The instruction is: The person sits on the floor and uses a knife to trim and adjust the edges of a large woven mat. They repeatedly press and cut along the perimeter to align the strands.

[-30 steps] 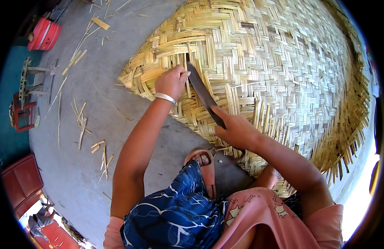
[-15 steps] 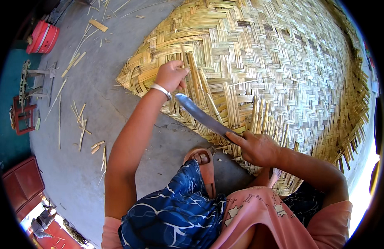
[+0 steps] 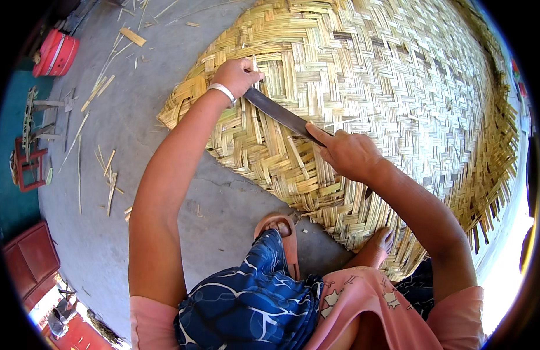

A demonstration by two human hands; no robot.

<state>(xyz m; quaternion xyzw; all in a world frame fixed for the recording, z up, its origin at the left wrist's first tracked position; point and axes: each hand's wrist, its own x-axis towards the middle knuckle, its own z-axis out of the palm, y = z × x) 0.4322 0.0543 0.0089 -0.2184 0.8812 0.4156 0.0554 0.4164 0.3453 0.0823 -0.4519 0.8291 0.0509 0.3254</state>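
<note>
A large woven mat (image 3: 363, 81) of split bamboo or cane strips fills the right side of the head view. Near its left edge my left hand (image 3: 235, 76), with a white bangle on the wrist, is closed in a pinch around a narrow strip (image 3: 255, 62) that stands up from the weave. My right hand (image 3: 353, 154) grips the handle of a long, dark, slightly curved knife (image 3: 283, 115). Its blade lies low over the weave and points up and left, with the tip right beside the left fingers. Whether the tip touches the strip, I cannot tell.
Loose strip offcuts (image 3: 111, 186) are scattered over the grey floor (image 3: 106, 251) at left. My sandalled foot (image 3: 281, 230) stands by the mat's near edge; my other foot (image 3: 382, 240) rests on the mat. A red container (image 3: 57, 52) and a small red stool (image 3: 30, 166) stand far left.
Both hands have moved up and away from me over the mat. The knife has travelled with the right hand, and its tip now sits closer beside the left fingers.
</note>
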